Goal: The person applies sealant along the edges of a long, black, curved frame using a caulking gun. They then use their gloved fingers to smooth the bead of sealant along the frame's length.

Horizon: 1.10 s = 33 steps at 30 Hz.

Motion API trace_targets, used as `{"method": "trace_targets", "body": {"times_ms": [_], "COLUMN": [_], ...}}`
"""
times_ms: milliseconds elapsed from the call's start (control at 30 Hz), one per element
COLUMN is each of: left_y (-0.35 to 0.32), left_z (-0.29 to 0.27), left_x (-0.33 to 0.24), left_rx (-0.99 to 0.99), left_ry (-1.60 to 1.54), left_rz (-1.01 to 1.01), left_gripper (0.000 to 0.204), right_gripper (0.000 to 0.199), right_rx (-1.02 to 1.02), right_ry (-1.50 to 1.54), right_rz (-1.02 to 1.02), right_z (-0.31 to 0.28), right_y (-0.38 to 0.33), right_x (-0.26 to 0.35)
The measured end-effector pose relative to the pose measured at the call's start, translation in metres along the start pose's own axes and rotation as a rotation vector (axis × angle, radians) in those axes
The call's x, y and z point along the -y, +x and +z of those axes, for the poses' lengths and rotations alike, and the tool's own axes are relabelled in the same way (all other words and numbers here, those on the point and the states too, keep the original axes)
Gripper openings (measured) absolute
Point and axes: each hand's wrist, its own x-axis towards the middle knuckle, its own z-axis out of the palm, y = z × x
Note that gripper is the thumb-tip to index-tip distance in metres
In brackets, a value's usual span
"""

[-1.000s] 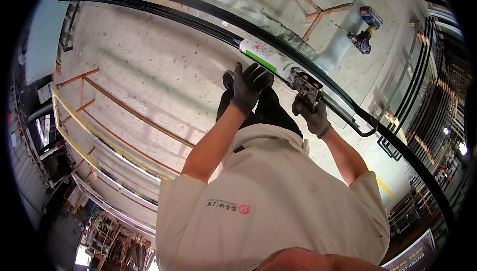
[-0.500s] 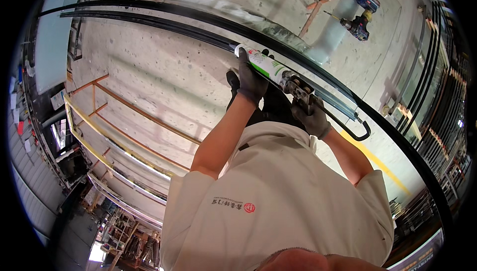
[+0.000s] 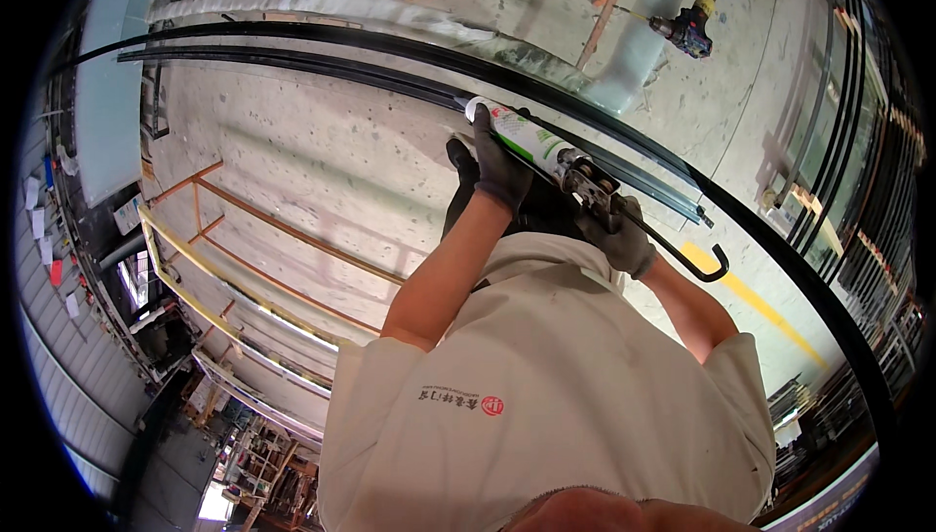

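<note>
A caulking gun [image 3: 575, 176] with a white-green sealant cartridge [image 3: 517, 132] lies along the black frame [image 3: 390, 78] on the concrete floor [image 3: 322, 171]. Gloved left hand [image 3: 497, 161] wraps the cartridge; gloved right hand [image 3: 619, 235] clenches the handle. A cordless drill [image 3: 692, 5] lies well apart.

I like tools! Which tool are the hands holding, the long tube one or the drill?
The white-and-green sealant gun, gripped by both gloved hands; the blue cordless drill lies untouched on the floor.

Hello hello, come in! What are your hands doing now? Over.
Left hand steadies caulking gun tube. Right hand on its handle. Nozzle at black frame rail. Nothing blocking.
</note>
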Motion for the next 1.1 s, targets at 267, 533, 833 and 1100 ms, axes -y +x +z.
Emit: {"method": "trace_targets", "body": {"times_ms": [267, 533, 833, 1100], "left_y": [0.000, -0.008, -0.019, -0.025], "left_z": [-0.008, -0.002, -0.001, 0.001], "left_x": [0.018, 0.035, 0.055, 0.073], "left_rx": [0.028, -0.017, 0.016, 0.022], "left_ry": [0.011, 0.009, -0.016, 0.013], "left_rz": [-0.034, -0.031, -0.091, -0.147], "left_gripper": [0.046, 0.045, 0.044, 0.048], "right_gripper": [0.019, 0.017, 0.021, 0.009], "right_rx": [0.017, -0.021, -0.023, 0.034], "right_ry": [0.005, 0.028, 0.069, 0.138], "right_rz": [0.075, 0.051, 0.119, 0.211], "right_z": [-0.014, -0.024, -0.038, -0.052], "right_y": [-0.013, -0.027, -0.047, -0.064], "right_x": [0.000, -0.017, -0.030, -0.036]}}
